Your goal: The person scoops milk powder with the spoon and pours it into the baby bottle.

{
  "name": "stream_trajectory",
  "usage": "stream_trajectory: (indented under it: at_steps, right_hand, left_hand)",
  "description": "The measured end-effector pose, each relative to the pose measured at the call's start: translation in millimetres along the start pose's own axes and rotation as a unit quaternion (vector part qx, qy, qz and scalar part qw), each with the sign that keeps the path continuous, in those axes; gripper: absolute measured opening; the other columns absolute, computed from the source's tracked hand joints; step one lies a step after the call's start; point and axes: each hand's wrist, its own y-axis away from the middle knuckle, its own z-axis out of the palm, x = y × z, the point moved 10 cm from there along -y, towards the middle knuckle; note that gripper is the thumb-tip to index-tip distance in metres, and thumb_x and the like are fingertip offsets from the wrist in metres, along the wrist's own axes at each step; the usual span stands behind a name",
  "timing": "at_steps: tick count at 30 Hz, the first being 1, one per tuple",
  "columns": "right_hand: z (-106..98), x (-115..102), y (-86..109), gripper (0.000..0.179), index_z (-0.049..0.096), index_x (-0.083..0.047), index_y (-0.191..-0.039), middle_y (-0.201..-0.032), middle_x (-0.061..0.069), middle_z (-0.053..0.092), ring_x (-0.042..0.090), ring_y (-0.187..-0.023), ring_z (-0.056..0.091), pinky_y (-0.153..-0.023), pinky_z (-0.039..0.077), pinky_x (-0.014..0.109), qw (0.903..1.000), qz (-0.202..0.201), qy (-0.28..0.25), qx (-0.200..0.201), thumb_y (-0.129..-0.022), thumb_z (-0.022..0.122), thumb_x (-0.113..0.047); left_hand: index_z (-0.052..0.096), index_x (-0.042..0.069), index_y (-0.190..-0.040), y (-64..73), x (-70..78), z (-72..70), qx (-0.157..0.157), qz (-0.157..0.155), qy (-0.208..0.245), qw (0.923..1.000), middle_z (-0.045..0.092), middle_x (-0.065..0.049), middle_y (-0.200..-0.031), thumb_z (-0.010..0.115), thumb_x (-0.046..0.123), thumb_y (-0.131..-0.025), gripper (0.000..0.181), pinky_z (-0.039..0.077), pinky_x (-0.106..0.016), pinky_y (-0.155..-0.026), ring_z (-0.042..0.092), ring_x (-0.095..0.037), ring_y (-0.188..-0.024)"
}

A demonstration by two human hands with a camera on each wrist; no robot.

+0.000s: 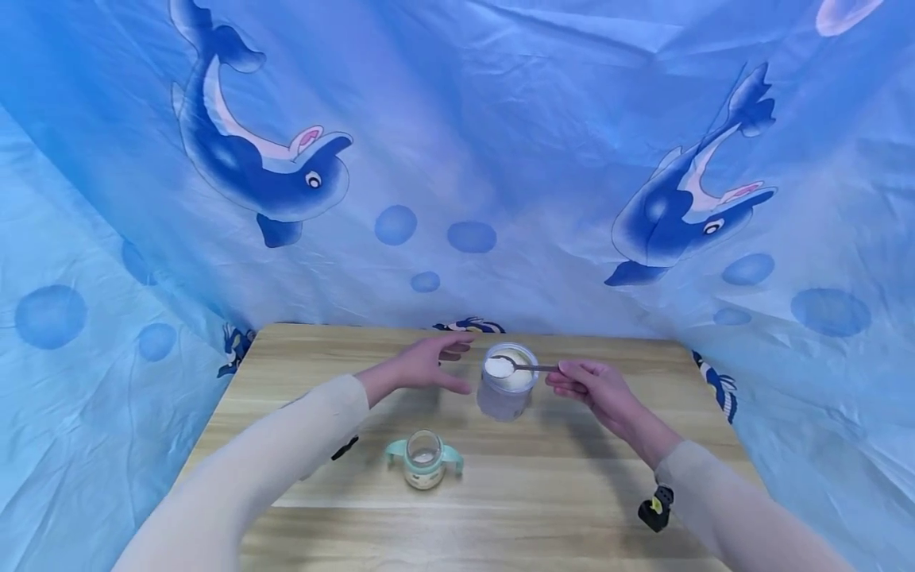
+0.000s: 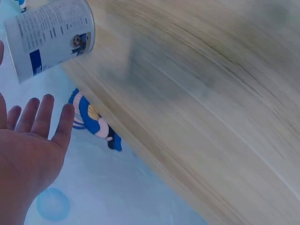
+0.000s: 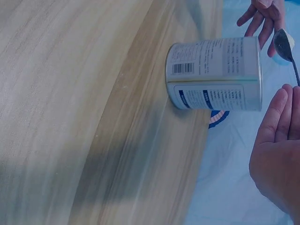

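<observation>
My right hand (image 1: 599,393) pinches the handle of a metal spoon (image 1: 534,368) heaped with white powder (image 1: 499,366). The spoon's bowl is over the open top of a round can (image 1: 503,403), which has pale powder inside. Printed text and a barcode cover the can (image 3: 213,75) in the right wrist view. To the can's left, my left hand (image 1: 422,367) has its fingers spread and holds nothing; the left wrist view shows that palm (image 2: 33,154) with the fingers extended. Nearer to me stands a small clear bottle (image 1: 425,469) with mint-green handles, open at the top, with some whitish contents.
All of this stands on a wooden table (image 1: 515,524). A blue sheet (image 1: 457,159) printed with dolphins and bubbles hangs behind the table's far edge and along both sides. A black band with a device (image 1: 655,508) is on the right wrist.
</observation>
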Motion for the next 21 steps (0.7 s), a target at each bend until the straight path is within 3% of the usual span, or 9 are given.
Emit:
stream_trajectory:
  at_steps: [8, 13, 21]
  right_hand:
    - [19.4, -4.5, 6.2, 0.016, 0.075, -0.007, -0.108, -0.1, 0.008, 0.082, 0.018, -0.096, 0.08, -0.094, 0.063, 0.035, 0.9997, -0.004, 0.005, -0.022, -0.11, 0.059, -0.005]
    - [32.4, -8.4, 10.9, 0.019, 0.076, -0.011, -0.105, -0.1, 0.007, 0.082, 0.017, -0.098, 0.079, -0.095, 0.063, 0.036, 0.9989, -0.014, 0.009, -0.043, -0.11, 0.058, -0.006]
    - [51.2, -8.4, 18.7, 0.022, 0.077, -0.012, -0.107, -0.101, 0.006, 0.082, 0.015, -0.097, 0.079, -0.095, 0.063, 0.036, 0.9971, -0.019, 0.013, -0.072, -0.111, 0.056, -0.006]
  left_hand:
    - [0.039, 0.015, -0.166, 33.9, -0.9, -12.6, 0.003, 0.0, -0.004, 1.0, 0.047, -0.015, -0.164, 0.088, 0.026, -0.09, 0.092, 0.04, -0.059, -0.122, 0.052, -0.037, -0.146]
    - [0.044, 0.008, -0.162, 58.0, -0.5, -15.7, -0.004, 0.005, -0.014, 0.9999, 0.052, -0.015, -0.161, 0.088, 0.03, -0.09, 0.087, 0.043, -0.057, -0.12, 0.054, -0.036, -0.144]
    - [0.045, 0.01, -0.162, 99.0, -5.2, -18.0, -0.019, -0.003, -0.014, 0.9997, 0.052, -0.011, -0.161, 0.087, 0.042, -0.09, 0.09, 0.042, -0.055, -0.121, 0.051, -0.036, -0.147]
